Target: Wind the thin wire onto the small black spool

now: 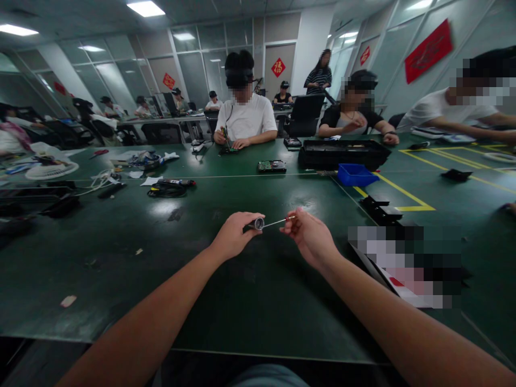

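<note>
Between thumb and fingers, my left hand [234, 235] grips a small round part [259, 223] with a silvery ring-shaped end; its exact kind is too small to tell. My right hand [310, 234] is closed around the red handle of a thin screwdriver [274, 222]. The metal shaft points left, and its tip is at the edge of the round part; whether it touches cannot be made out. Both hands are held above the green table [242, 301], in front of my body.
A blue bin [357, 174] and a long black housing [344, 154] stand at the back right. Beyond the hands lies a circuit-board unit [272, 166]. Coiled black cable [169, 188] rests to the left, black parts [381, 208] to the right. People sit across the table.
</note>
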### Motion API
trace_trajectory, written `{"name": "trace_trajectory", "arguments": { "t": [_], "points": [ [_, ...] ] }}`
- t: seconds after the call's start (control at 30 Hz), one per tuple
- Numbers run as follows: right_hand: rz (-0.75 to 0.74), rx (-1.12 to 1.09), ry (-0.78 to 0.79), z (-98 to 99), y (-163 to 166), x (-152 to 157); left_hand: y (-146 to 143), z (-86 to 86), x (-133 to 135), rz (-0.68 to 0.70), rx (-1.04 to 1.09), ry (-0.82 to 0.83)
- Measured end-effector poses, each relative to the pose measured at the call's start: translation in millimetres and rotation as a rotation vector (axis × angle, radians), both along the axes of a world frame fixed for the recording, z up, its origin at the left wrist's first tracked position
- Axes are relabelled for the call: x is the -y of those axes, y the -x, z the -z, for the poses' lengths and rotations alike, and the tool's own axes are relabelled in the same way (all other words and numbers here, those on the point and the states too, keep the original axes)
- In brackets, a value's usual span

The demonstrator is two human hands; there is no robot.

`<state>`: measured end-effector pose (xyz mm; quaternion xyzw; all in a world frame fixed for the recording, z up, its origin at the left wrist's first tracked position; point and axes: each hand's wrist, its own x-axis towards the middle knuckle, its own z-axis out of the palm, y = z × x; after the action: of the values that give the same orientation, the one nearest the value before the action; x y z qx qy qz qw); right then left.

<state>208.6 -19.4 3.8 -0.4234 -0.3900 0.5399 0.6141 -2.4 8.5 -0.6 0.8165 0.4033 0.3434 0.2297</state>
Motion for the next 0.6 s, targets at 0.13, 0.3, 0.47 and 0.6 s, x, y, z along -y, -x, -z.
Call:
{"name": "trace_trajectory", "arguments": {
  "t": [0.13,0.3,0.47,0.6],
  "points": [
    [0.108,0.066,-0.010,4.8,-0.9,-1.4,-0.9,3.1,-2.0,-0.032,-0.073,0.056],
    [0.142,0.210,-0.097,9.0,-3.3,-1.2,-0.2,7.2,-2.5,-0.034,-0.072,0.048],
    [0.109,0.316,-0.124,5.2,-1.8,0.1,-0.1,4.0,-0.8,-0.031,-0.126,0.027],
    [0.102,0.406,-0.149,-0.6,-2.3,3.1,-0.1,0.1,0.6,-0.052,-0.159,0.024]
  ]
}}
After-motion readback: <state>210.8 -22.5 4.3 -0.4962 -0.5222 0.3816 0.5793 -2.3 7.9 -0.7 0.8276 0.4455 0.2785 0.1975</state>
